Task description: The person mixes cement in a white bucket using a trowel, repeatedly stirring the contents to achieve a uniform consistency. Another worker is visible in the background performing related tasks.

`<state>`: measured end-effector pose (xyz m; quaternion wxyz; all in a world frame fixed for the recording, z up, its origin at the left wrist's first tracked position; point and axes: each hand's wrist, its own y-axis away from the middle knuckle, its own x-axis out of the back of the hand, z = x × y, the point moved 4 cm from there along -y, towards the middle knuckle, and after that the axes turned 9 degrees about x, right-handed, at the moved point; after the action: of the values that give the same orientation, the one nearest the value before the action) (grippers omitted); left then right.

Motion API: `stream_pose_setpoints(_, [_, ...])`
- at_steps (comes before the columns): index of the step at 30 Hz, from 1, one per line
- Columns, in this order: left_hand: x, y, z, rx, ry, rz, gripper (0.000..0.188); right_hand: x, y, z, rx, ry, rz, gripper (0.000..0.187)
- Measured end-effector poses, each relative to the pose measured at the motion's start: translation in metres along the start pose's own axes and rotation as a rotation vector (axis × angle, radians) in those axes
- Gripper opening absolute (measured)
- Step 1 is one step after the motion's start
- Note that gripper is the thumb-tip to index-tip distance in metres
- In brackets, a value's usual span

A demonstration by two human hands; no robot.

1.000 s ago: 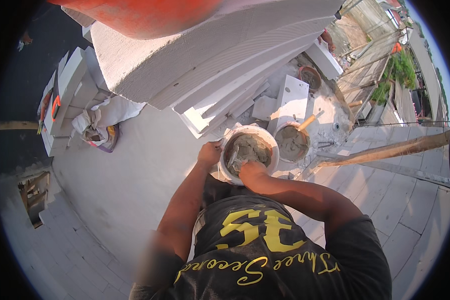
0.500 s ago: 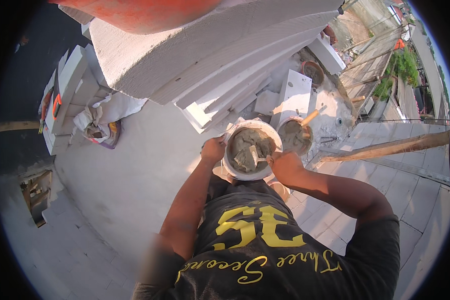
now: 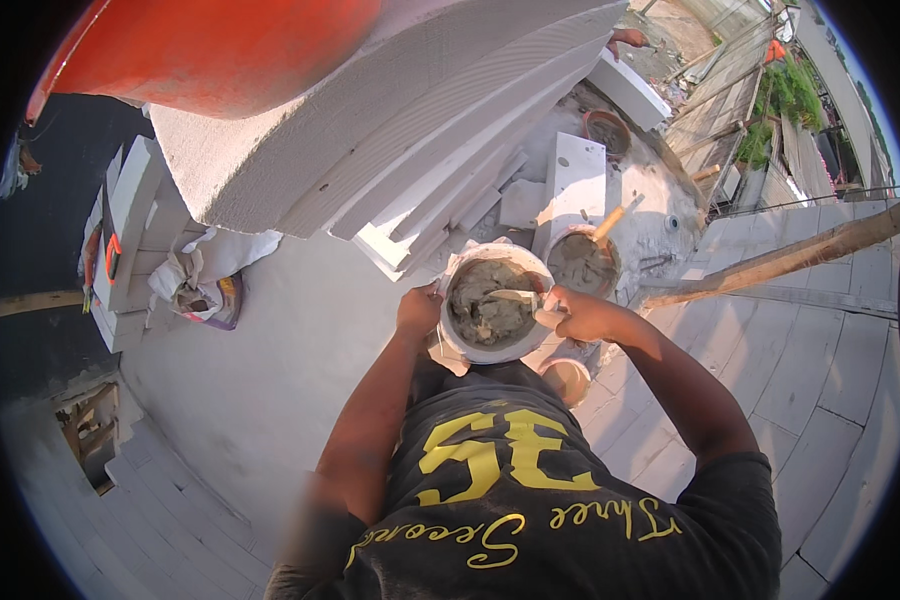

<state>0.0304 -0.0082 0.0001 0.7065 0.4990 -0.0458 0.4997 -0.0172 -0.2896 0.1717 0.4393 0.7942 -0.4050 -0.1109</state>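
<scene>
In front of my body is a pale bucket (image 3: pixel 452 342) holding wet grey mortar (image 3: pixel 482 318). My left hand (image 3: pixel 419 308) is closed on the left side of its rim. A trowel (image 3: pixel 513 296) is gripped by its handle in my right hand (image 3: pixel 582 315), at the bucket's right side. Its blade lies over the mortar, pointing left; how deep it sits I cannot tell. Just beyond my right hand stands a second bucket (image 3: pixel 576 289) of mortar, with a wooden-handled tool (image 3: pixel 615 221) leaning in it.
Large white blocks (image 3: pixel 400 150) are stacked ahead, with an orange object (image 3: pixel 230 50) above. Another person's hand (image 3: pixel 627 38) shows at the far end. A torn sack (image 3: pixel 205 290) and orange-handled saw (image 3: pixel 113 255) are left. A wooden beam (image 3: pixel 790 255) lies right; another bucket (image 3: pixel 567 380) stands close by.
The trowel blade has turned from pointing down into the mortar to lying more sideways, and my right hand has turned with it. The whole view has shifted slightly. My left hand stays on the rim.
</scene>
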Motion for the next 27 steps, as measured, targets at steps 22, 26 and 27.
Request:
stream_pose_setpoints(22, [0.019, -0.024, 0.012, 0.003, -0.057, -0.679, 0.06, -0.059, -0.074, 0.016, 0.639, -1.004, 1.584, 0.024])
stream_pose_setpoints(26, [0.015, -0.031, 0.008, 0.01, -0.066, -0.631, 0.052, -0.056, -0.064, 0.014, 0.837, -1.225, 1.129, 0.022])
stream_pose_setpoints(27, [0.012, -0.029, 0.014, -0.007, -0.063, -0.622, 0.05, -0.054, -0.062, 0.022, 0.843, -1.121, 1.015, 0.02])
